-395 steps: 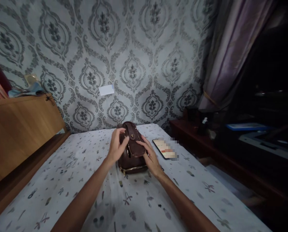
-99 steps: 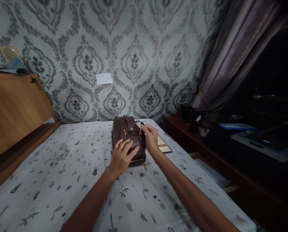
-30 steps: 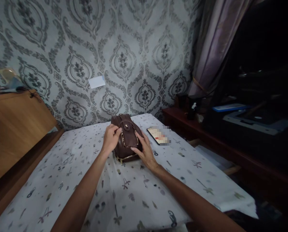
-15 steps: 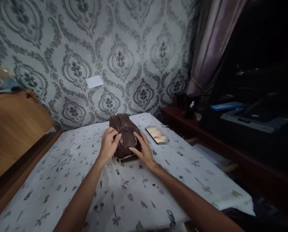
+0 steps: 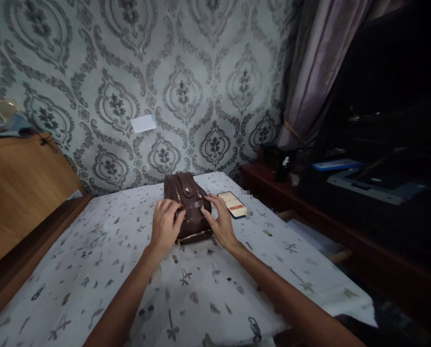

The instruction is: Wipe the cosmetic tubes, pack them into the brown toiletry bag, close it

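Note:
A brown leather bag [image 5: 197, 224] with gold zips lies on the patterned sheet in front of me. Along its top runs a tab [image 5: 188, 185] with a round metal stud, and a narrow leather band crosses below it. My left hand [image 5: 167, 222] has curled fingers and thumb closing on the bag's left side, by one end of the band. On the opposite side, my right hand [image 5: 220, 222] grips the bag with thumb and fingertips near the band's other end. The fingers partly hide the zips at both sides.
Right of the bag lies a phone [image 5: 233, 205] with a lit screen. A wooden board [image 5: 23, 188] borders the bed on the left. Along the right stands a dark red ledge [image 5: 258, 176] with a small bottle [image 5: 283, 168]; a blue-edged object [image 5: 336, 165] lies beyond.
The band has come down toward me, uncovering the tab's stud. Both hands have shifted slightly with it, and the right fingers have moved up the bag's side.

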{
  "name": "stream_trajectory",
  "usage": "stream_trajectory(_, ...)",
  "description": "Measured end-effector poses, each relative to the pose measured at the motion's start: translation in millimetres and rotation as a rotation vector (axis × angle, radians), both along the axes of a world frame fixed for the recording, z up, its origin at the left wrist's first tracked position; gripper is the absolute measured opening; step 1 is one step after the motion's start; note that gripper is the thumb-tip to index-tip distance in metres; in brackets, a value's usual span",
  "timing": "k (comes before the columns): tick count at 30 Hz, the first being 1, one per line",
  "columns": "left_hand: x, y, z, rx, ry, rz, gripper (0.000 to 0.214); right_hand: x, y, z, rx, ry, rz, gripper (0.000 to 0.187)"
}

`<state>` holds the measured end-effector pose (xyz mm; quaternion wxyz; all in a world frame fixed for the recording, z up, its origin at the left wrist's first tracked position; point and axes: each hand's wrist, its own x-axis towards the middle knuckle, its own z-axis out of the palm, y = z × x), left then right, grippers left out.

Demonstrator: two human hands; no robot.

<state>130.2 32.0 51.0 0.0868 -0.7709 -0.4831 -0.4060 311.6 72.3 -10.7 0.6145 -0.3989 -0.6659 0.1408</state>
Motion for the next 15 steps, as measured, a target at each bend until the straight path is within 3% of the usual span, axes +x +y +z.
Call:
stream_trajectory(5,7.0,-4.9,-8.3,0.012,-0.078,0.092,0.012,-3.8,16.1,20.0,0.07,-0.019,-0.021,0.023)
stream_trajectory(8,10.7,-9.8,-13.0,0.043,-0.141,0.077,0.015,-5.7,23.0,30.8,0.096,0.058,-0.013,0.019)
stream_trajectory(12,14.6,-15.9,-23.2,0.204,0.119,-0.055,0.013,-5.5,29.9,40.3,-0.014,0.191,0.067,0.02)
stream_trajectory(15,14.1,-15.4,-36.5,0.269,0.322,-0.036,0.027,-4.5,33.7,43.7,-0.111,0.282,0.169,0.021)
